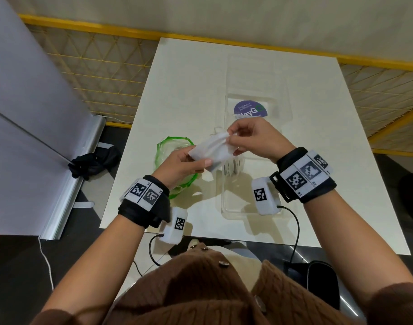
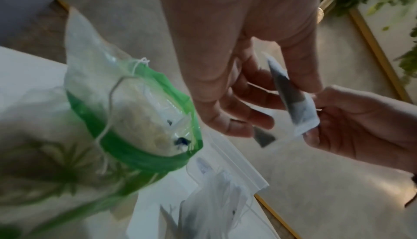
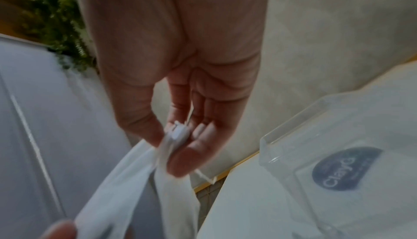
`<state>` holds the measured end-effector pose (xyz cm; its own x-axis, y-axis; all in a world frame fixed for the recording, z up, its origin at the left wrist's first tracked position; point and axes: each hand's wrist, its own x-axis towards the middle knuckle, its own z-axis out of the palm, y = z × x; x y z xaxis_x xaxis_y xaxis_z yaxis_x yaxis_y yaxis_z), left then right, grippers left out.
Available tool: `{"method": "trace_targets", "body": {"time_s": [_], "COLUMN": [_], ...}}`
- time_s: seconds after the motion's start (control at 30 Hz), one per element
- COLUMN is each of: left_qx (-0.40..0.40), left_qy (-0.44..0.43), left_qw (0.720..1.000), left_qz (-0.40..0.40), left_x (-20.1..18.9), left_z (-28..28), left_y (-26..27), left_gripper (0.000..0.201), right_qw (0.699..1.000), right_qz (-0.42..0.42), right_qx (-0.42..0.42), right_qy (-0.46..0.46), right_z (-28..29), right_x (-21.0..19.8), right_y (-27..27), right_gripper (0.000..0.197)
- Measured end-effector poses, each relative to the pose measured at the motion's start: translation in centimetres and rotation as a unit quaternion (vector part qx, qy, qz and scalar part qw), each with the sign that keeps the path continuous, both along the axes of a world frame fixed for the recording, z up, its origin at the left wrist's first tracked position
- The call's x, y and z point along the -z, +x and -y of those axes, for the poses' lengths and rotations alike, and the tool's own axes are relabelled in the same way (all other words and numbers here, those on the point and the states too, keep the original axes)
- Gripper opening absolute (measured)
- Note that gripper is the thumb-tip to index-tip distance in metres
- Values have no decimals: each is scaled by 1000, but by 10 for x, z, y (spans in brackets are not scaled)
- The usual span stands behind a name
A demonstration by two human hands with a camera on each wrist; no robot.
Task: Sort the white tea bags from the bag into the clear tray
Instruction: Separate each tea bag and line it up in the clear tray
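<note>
Both hands hold white tea bags (image 1: 212,150) above the table (image 1: 318,160), between the bag (image 1: 164,146) and the tray (image 1: 282,106). The left hand (image 1: 180,164) pinches their near edge; the right hand (image 1: 252,137) pinches the far corner.

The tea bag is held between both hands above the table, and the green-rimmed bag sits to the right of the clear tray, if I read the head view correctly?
Not quite: the head view shows the green-rimmed bag to the left of the clear tray. The rest holds: the left hand and right hand hold the tea bag above the table.
</note>
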<state>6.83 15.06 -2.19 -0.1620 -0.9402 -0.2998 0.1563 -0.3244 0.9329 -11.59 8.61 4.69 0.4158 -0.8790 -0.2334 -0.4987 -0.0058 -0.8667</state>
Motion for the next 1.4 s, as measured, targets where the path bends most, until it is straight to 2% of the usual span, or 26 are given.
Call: {"method": "trace_targets", "body": {"time_s": [0.07,0.2,0.27,0.33,0.37,0.5,0.57,0.63,0.73,0.83,0.97,1.07,1.13,1.2,1.27,1.4], "left_qx": [-15,-26,-36,-52,-58,-57,-42,-20,2,-16,-35,-20,-16,-22,-30,-34], "left_qy": [17,40,47,49,44,-21,-75,-104,-85,-61,-12,10,18,16,13,11], "left_qw": [999,998,997,996,996,998,994,992,996,998,998,994,994,996,996,996], "left_qz": [-42,-51,-58,-60,-55,28,68,75,33,12,-58,-107,-103,-88,-80,-77], "left_x": [0,2,4,4,5,6,2,-3,-9,-8,-9,-8,-7,-8,-9,-9], "left_z": [0,2,2,2,2,2,3,4,4,4,1,-1,-2,-3,-3,-4], "left_y": [-2,-5,-5,-5,-5,-2,-4,-9,-15,-15,-14,-13,-13,-13,-14,-13], "left_gripper": [21,26,32,44,51,66,61,48,22,12,16,6,14,8,12,17], "right_qw": [1000,1000,999,987,982,977,978,976,982,988,995,998,998,997,997,998], "right_qz": [-4,24,-21,-97,-119,-145,-152,-159,-139,-111,-42,-8,5,15,18,48], "right_qx": [7,-5,-19,-36,-41,-65,-97,-121,-110,-103,-86,-52,-46,-51,-51,-13], "right_qy": [-17,5,-39,-119,-142,-139,-106,-84,-65,-39,22,34,45,59,54,43], "right_z": [-1,-5,-5,-5,-6,-7,-8,-9,-7,-7,-7,-6,-7,-9,-11,-10], "right_x": [0,-8,-11,-11,-12,-14,-15,-16,-17,-17,-15,-15,-14,-13,-12,-13], "right_y": [2,4,5,6,6,8,9,10,9,4,1,1,1,3,5,6], "right_gripper": [19,20,18,7,2,6,2,2,9,17,18,20,20,18,19,18]}}
